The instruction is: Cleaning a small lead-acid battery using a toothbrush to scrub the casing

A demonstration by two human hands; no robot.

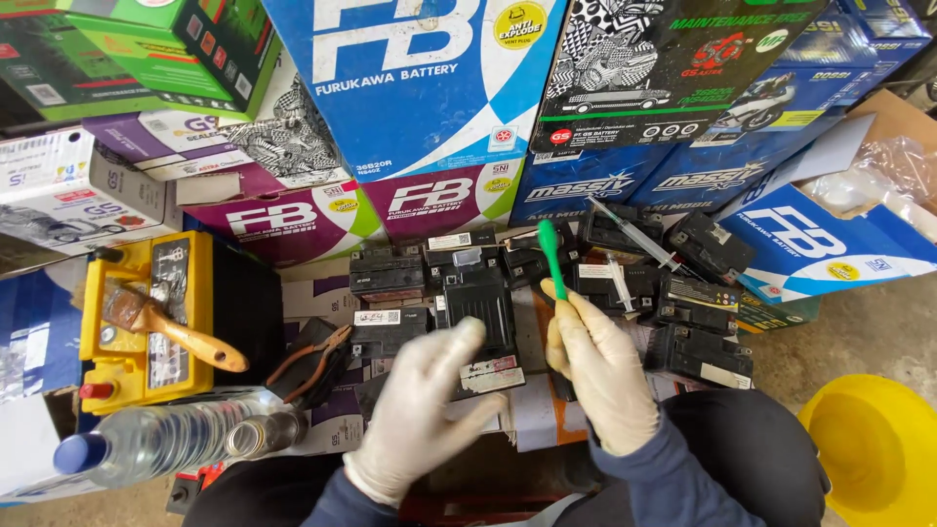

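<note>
The gloved right hand (603,369) pinches a green brush (549,256) upright above the small black batteries (683,322). The gloved left hand (422,402) hangs loosely curled and empty, blurred, just over a black battery (480,304); pliers (314,359) lie nearby to its left.

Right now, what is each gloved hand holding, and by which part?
The right hand pinches a green toothbrush by its lower handle. The left hand holds nothing, hovering over a small black battery.
</note>
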